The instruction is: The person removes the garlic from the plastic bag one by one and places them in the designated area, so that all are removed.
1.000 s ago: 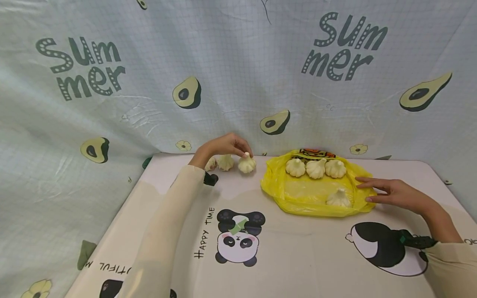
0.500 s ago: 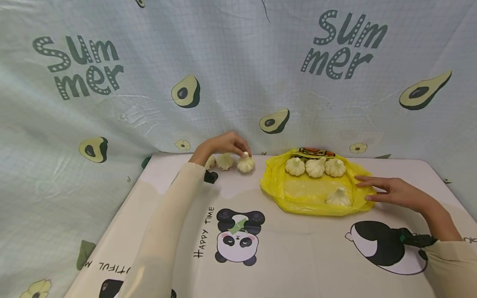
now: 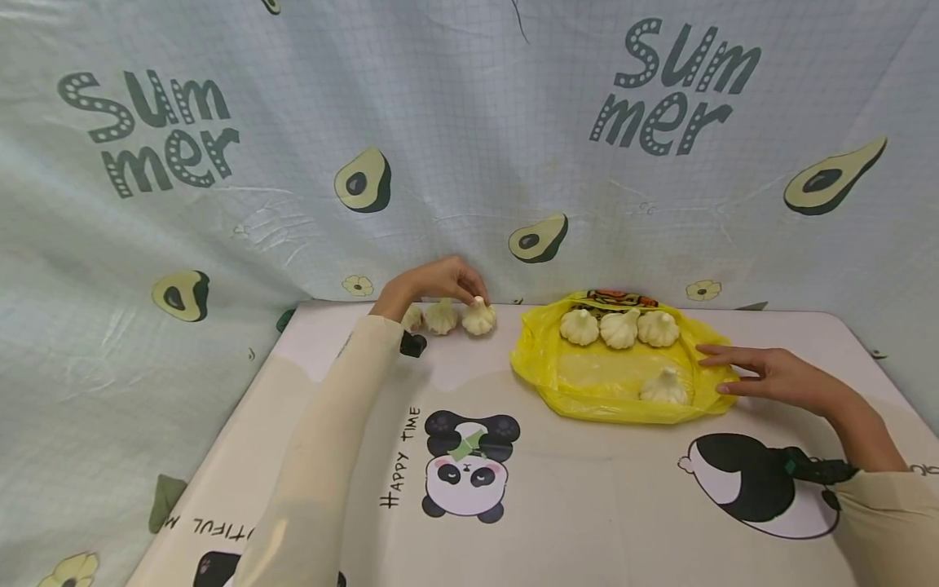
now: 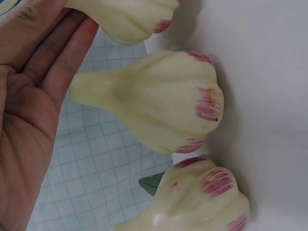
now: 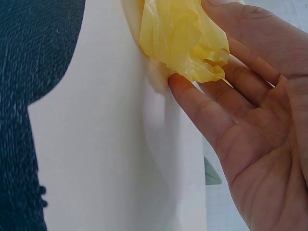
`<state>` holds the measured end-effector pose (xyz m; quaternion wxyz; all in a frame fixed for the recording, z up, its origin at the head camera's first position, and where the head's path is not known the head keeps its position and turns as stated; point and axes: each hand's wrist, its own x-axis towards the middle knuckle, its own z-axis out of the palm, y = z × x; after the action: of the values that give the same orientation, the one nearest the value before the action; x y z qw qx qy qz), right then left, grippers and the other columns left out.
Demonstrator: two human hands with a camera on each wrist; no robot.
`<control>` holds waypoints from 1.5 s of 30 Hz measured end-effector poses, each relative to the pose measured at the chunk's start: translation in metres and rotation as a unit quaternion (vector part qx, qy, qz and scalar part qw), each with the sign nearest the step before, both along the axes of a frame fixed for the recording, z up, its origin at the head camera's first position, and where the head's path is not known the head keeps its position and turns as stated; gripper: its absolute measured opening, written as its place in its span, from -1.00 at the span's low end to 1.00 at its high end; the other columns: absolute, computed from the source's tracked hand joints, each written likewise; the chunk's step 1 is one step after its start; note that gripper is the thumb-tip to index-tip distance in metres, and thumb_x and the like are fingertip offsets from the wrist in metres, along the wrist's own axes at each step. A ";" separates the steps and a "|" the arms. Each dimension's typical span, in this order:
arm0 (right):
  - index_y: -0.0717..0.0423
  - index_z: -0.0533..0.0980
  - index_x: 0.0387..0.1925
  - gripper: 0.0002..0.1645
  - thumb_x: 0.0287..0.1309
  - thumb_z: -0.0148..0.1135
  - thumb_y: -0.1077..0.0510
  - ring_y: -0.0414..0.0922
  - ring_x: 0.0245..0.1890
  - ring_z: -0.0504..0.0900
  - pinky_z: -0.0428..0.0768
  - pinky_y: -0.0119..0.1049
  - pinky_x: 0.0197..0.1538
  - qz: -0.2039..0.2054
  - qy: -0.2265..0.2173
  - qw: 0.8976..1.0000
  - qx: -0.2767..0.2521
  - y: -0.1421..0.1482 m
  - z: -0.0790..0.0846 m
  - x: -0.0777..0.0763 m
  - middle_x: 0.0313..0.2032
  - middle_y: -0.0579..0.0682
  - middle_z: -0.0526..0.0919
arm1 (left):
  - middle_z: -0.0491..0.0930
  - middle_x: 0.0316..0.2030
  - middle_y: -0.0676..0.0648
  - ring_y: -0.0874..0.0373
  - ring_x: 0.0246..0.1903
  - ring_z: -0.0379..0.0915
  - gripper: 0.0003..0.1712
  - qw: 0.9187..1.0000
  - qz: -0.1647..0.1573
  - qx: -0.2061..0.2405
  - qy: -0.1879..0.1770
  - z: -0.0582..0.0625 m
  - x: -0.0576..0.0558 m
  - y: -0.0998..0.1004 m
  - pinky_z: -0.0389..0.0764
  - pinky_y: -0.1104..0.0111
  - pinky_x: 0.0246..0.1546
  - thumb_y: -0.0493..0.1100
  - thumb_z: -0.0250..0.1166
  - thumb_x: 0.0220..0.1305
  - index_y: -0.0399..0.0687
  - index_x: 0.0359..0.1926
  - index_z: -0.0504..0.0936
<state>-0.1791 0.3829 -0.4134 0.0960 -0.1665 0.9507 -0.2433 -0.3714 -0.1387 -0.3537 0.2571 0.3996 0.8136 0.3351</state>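
Observation:
At the table's far side, the thumb and fingers of my left hand (image 3: 449, 279) pinch the stem of a garlic bulb (image 3: 479, 318), which is upright on the table. In the left wrist view this garlic bulb (image 4: 132, 21) is cut off by the top edge. Two more bulbs with purple streaks stand beside it in a row: a middle garlic bulb (image 4: 159, 101) and an end garlic bulb (image 4: 207, 197), partly behind my wrist in the head view. My right hand (image 3: 788, 379), fingers extended, touches the right edge of a yellow plastic bag (image 3: 601, 371).
On the bag, several garlic bulbs (image 3: 619, 329) line the back, and a single garlic bulb (image 3: 666, 387) sits at its front right. The table's cover (image 3: 572, 497) has panda prints. Behind the table hangs a printed curtain (image 3: 440, 106).
My left hand and its garlic bulb have shifted slightly left, closer to the middle bulb. My right hand stays at the bag's edge.

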 end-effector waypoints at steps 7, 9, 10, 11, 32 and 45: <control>-0.12 0.63 0.21 -0.47 0.24 0.41 -0.12 0.30 0.31 0.38 0.56 -0.22 0.11 0.001 0.000 1.000 0.002 -0.001 0.002 0.001 0.38 0.21 0.45 | 0.77 -0.12 -0.13 0.04 -0.03 0.69 -0.82 1.000 -0.001 -0.006 0.010 -0.002 -0.002 -0.003 0.66 0.27 0.05 -0.40 0.35 0.32 -0.27 -0.09 0.79; -0.12 0.63 0.21 -0.47 0.24 0.41 -0.11 0.29 0.31 0.38 0.56 -0.24 0.10 0.001 0.001 1.000 0.003 -0.001 0.002 0.001 0.38 0.20 0.45 | 0.77 -0.14 -0.10 0.06 -0.03 0.69 -0.82 1.000 0.000 -0.005 0.010 -0.002 -0.002 -0.004 0.66 0.29 0.04 -0.40 0.35 0.32 -0.24 -0.10 0.80; -0.09 0.63 0.22 -0.47 0.24 0.41 -0.10 0.30 0.31 0.38 0.56 -0.19 0.11 0.004 0.000 1.000 -0.001 -0.001 0.002 0.001 0.38 0.22 0.44 | 0.77 -0.15 -0.10 0.06 -0.04 0.70 -0.82 1.000 -0.002 -0.004 0.014 -0.003 -0.002 -0.005 0.66 0.28 0.04 -0.40 0.35 0.32 -0.25 -0.10 0.80; -0.10 0.63 0.21 -0.48 0.24 0.41 -0.09 0.28 0.31 0.39 0.57 -0.17 0.12 0.002 0.001 1.000 0.000 -0.001 0.001 0.001 0.38 0.22 0.45 | 0.78 -0.16 -0.09 0.07 -0.05 0.70 -0.82 1.000 -0.003 -0.003 0.014 -0.003 -0.002 -0.005 0.66 0.29 0.03 -0.40 0.35 0.32 -0.24 -0.11 0.80; -0.15 0.63 0.21 -0.47 0.23 0.42 -0.13 -0.08 0.28 0.43 0.56 -0.29 0.05 0.004 0.012 1.000 0.006 0.001 -0.001 0.002 0.36 0.17 0.48 | 0.77 -0.12 -0.14 0.05 -0.02 0.69 -0.80 1.000 0.026 -0.007 -0.001 -0.009 0.001 -0.008 0.65 0.28 0.07 -0.39 0.37 0.30 -0.29 -0.06 0.78; -0.17 0.64 0.20 -0.48 0.23 0.41 -0.14 -0.04 0.29 0.43 0.54 -0.38 0.05 -0.004 0.008 1.000 0.005 0.002 -0.001 0.003 0.36 0.14 0.48 | 0.78 -0.14 -0.11 0.07 -0.04 0.70 -0.78 0.999 0.037 -0.005 0.004 -0.011 0.000 -0.008 0.66 0.29 0.05 -0.38 0.38 0.29 -0.30 -0.04 0.77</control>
<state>-0.1759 0.3849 -0.4148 0.0883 -0.1644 0.9533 -0.2374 -0.3716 -0.1465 -0.3646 0.2430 0.3694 0.8307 0.3385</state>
